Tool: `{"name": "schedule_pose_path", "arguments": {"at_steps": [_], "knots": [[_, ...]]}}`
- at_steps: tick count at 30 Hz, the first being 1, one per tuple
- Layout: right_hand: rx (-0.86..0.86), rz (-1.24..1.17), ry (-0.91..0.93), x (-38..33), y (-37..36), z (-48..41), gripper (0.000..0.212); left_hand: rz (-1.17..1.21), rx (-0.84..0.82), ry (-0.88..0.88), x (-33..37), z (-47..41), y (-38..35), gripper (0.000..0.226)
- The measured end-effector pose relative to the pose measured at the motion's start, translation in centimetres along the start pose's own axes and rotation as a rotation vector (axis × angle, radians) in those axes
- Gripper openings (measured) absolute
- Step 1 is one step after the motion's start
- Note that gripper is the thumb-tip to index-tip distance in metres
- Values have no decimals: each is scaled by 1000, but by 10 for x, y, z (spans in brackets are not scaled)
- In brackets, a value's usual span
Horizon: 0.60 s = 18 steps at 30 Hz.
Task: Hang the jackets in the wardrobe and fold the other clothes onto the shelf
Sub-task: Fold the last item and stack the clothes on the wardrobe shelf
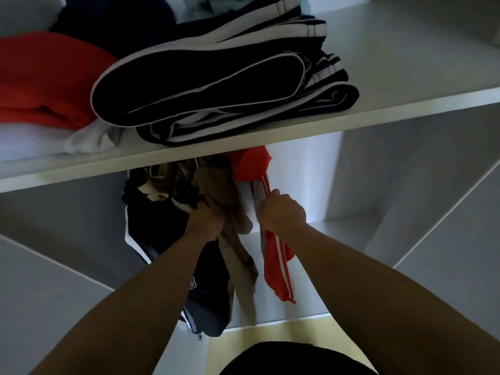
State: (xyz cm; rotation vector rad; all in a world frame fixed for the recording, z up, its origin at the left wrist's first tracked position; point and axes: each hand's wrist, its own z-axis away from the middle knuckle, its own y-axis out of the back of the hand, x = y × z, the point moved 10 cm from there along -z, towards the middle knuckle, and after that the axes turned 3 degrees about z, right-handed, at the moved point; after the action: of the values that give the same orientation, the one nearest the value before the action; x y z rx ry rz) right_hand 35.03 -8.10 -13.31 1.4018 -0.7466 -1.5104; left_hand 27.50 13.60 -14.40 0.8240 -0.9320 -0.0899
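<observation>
Interior of a white wardrobe, seen from above and in front. A white shelf crosses the upper half of the view, and the hanging space lies beneath it.

On the shelf, at centre, is a folded stack of navy garments with white trim and stripes, its front edge close to the shelf lip. Left of the stack, and touching it, lies a folded red garment. This rests on a folded white garment at the shelf's front left.

Under the shelf, three jackets hang side by side. The navy jacket, with white piping, is on the left. The tan jacket is in the middle, pressed against it. The red jacket, with white stripes, is on the right and hangs slightly apart from the tan one. How they are hung is hidden by the shelf.

Both forearms reach up from the lower edge of the view. The left hand is closed, with its fingers curled into fabric where the tan jacket meets the navy one. It appears to grip the tan jacket. The right hand is closed in a fist around the front edge of the red jacket, at about mid-height.

A strip of pale yellow floor shows below the wardrobe base.
</observation>
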Motion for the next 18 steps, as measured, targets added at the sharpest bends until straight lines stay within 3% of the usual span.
{"name": "schedule_pose_path", "arguments": {"at_steps": [3,7,12,14,18], "knots": [[38,60,-6,-6,3,-3,43,118,-22,71,3,-6,6,44],[106,62,-14,-10,-3,2,39,237,-241,204,-10,-2,-12,34],[-60,4,-173,-5,-8,0,36,421,-451,270,-22,-3,-33,23],[-112,-111,-202,-5,-12,-2,30,489,-479,284,-26,-3,-41,14],[-207,-442,-348,0,-25,5,33,560,-469,286,-31,2,-49,31]]}}
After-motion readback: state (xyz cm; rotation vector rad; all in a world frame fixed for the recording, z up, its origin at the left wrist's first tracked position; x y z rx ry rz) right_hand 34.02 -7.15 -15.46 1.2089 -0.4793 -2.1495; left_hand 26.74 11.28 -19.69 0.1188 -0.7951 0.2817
